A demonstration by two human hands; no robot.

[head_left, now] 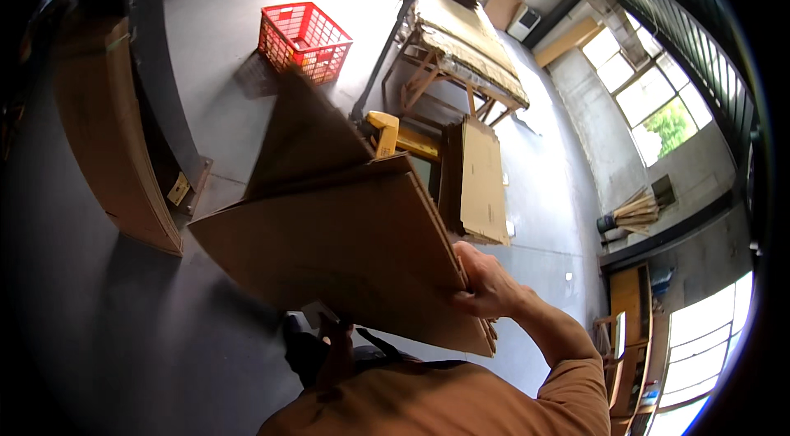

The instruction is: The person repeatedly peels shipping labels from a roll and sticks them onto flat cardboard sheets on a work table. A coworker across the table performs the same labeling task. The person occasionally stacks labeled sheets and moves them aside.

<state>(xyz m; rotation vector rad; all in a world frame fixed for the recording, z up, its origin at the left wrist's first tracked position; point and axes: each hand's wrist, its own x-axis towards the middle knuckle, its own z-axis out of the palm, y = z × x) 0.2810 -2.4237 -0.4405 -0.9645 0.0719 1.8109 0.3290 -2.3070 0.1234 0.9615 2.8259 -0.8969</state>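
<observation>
a red plastic crate [304, 41] stands on the grey floor [214, 16]. beyond it, a wooden worktop [465, 37] carries flattened cardboard. a stack of folded boxes [477, 181] leans just beside a yellow pallet jack [387, 133]. windows [650, 95] light the far wall.

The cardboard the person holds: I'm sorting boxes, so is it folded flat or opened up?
Folded flat. The cardboard shows as thin stacked sheets, its layered edge gripped by the right hand; no box shape has formed.

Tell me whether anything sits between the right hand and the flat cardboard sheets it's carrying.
Nothing visible does. The right hand already grips the right edge of the flattened cardboard sheets, fingers wrapped directly on the board. The left hand is hidden beneath the sheets, so its contact cannot be judged.
</observation>
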